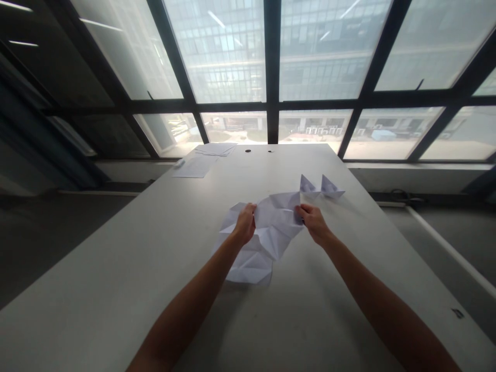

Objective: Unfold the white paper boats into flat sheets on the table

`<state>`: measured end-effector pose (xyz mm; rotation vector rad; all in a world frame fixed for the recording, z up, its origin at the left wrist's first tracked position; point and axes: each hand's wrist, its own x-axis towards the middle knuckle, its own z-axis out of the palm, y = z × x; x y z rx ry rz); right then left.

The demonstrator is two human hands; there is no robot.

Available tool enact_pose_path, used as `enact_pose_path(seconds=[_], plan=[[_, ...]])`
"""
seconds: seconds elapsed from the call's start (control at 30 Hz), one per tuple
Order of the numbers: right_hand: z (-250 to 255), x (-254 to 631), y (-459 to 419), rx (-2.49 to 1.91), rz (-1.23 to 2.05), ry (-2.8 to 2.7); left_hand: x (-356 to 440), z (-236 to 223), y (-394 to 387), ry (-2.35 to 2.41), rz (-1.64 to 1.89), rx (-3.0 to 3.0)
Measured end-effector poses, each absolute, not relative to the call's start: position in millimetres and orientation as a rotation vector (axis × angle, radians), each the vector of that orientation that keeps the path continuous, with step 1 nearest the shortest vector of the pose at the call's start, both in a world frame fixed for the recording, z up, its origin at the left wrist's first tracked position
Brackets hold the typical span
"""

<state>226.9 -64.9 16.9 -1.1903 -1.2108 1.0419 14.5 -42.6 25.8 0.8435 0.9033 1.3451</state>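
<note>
A creased white sheet of paper (271, 232) lies partly lifted over the middle of the grey table (116, 279). My left hand (245, 223) pinches its upper left part. My right hand (313, 222) pinches its right edge. Both hands hold the sheet a little above the tabletop, and its lower corner rests on the table. Two small folded paper boats (321, 187) stand just beyond my right hand, apart from the sheet.
A loose stack of flat white sheets (205, 160) lies at the table's far left. Two small dark holes (248, 151) sit near the far edge. Large windows with dark frames rise behind the table. Floor drops away on both sides.
</note>
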Motion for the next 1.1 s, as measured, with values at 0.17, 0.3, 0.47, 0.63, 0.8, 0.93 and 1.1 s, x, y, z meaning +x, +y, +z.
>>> enact_pose_path(seconds=[0.17,0.3,0.47,0.63,0.8,0.93,1.1], plan=[[14,223,-64,-1.166,0.926,-1.025,19,22,-48,1.074,1.272,0.877],[16,224,-63,-1.151,0.877,-0.962,19,31,-59,0.98,1.032,0.918],[18,231,-57,-1.018,1.062,-0.768,22,37,-65,0.955,0.86,0.928],[12,237,-50,-0.886,1.063,-0.631,28,34,-62,1.016,1.153,1.005],[10,234,-54,-1.127,0.967,-0.675,31,38,-65,1.059,1.389,1.233],[12,224,-63,-1.356,0.62,-0.859,33,38,-70,1.136,1.516,1.374],[12,215,-66,-1.376,0.856,-1.013,38,35,-73,1.123,1.521,1.332]])
